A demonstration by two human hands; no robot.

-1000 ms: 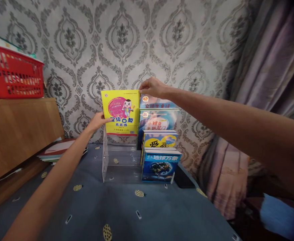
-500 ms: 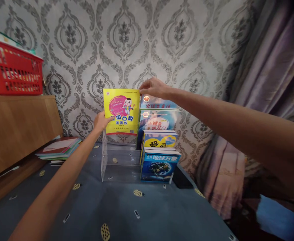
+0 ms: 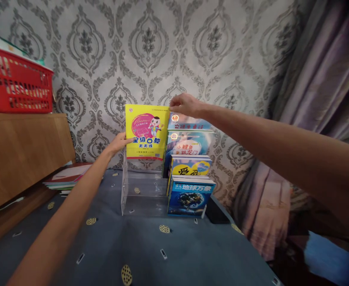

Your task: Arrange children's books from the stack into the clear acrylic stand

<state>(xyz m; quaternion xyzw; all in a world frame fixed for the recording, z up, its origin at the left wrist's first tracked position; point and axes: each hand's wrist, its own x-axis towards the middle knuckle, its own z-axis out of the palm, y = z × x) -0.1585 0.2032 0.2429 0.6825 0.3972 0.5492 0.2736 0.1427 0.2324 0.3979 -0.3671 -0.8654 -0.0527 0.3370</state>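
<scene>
A yellow workbook [image 3: 146, 153] with a pink circle and a cartoon child stands upright at the back left of a clear tiered book rack [image 3: 124, 186]. My left hand [image 3: 119, 143] grips its left edge, the thumb lying over the front cover. At the top right corner my right hand [image 3: 184, 105] pinches the same workbook; its fingertips are partly hidden. To the right, several books rise in steps: a blue earth book [image 3: 189, 200] in front, a yellow book [image 3: 189, 167] behind it, then a carp book [image 3: 186, 147] and a fairy-tale book [image 3: 189, 122] at the back.
A red basket [image 3: 19, 85] sits on a wooden cabinet [image 3: 25, 155] at left. Beside it lies a stack of books and papers [image 3: 68, 174]. A dark flat object [image 3: 217, 212] lies right of the rack. A curtain [image 3: 269, 190] hangs at right; patterned wallpaper backs the table.
The view has shifted slightly. The workbook sits a touch further right, with both hands still on it. My left thumb has drawn back toward its left edge, uncovering more of the title.
</scene>
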